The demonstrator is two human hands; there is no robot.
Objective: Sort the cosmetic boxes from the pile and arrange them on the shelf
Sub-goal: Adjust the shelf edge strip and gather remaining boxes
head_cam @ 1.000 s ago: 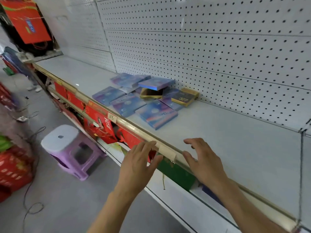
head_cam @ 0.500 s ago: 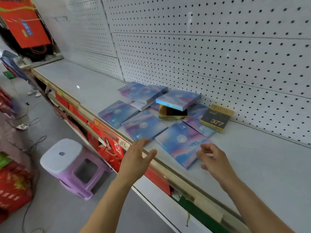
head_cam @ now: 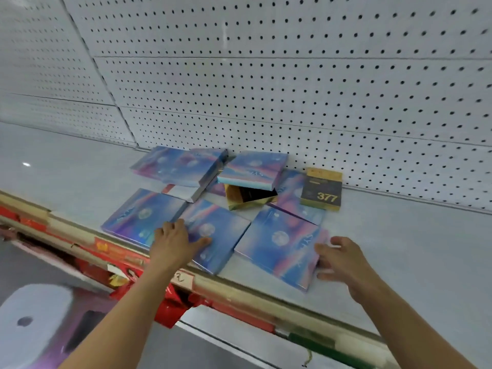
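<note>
- Overhead and behind, a white perforated metal back panel (head_cam: 292, 75) rises from the rear of a pale grey metal shelf (head_cam: 412, 249), whose front carries a beige price rail (head_cam: 239, 287).
- Below the shelf at the lower left stands a lilac plastic stool with a white top (head_cam: 32, 323); red packaging (head_cam: 173, 307) shows under the rail.
- On the shelf lies a loose pile of flat square cosmetic boxes printed in blue, pink and purple (head_cam: 202, 179), some overlapping.
- Three of them sit in a front row: a left box (head_cam: 135, 217), a middle box (head_cam: 221, 235) and a right box (head_cam: 279, 246).
- One blue box (head_cam: 253, 169) rests on an opened gold-lined box (head_cam: 247, 198).
- A dark box with gold edges marked "377" (head_cam: 322, 193) lies by the panel.
- The left hand (head_cam: 173, 241) lies flat, fingers spread, on the middle box.
- The right hand (head_cam: 340, 259) curls its fingers against the right box's right edge; whether it truly grips is unclear.
</note>
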